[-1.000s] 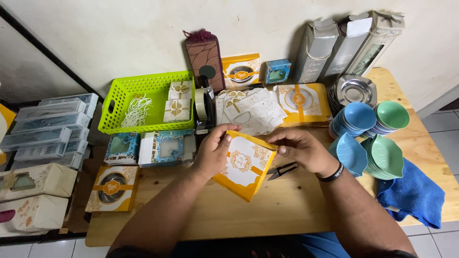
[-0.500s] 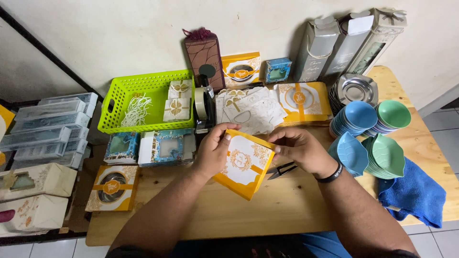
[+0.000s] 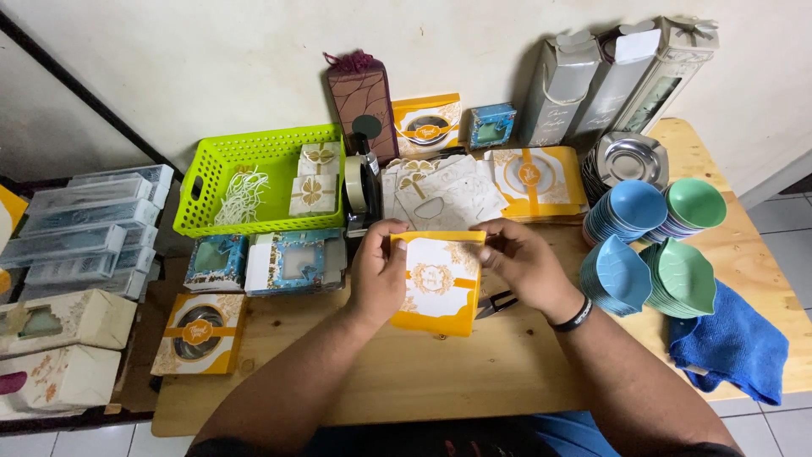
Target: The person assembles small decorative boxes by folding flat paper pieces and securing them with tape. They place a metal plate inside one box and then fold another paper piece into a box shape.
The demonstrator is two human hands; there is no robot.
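Right now both hands hold a yellow and white box (image 3: 436, 283) over the middle of the wooden table (image 3: 474, 381), just in front of the person. The left hand (image 3: 378, 272) grips its left edge with thumb and fingers pressed onto it, and the right hand (image 3: 524, 262) pinches the upper right corner between thumb and fingertips. The box lies nearly flat, printed face up, almost square — its slightly longer side runs away from the person, tilted a little so the top edge leans right. Black scissors (image 3: 496, 303) lie on the table just right of the box, partly under the right wrist. Behind the box sit a tape dispenser (image 3: 361, 188) and a green basket (image 3: 254, 173); stacks of blue and green dishes (image 3: 655, 245) stand to the right, near a blue cloth (image 3: 732, 343).
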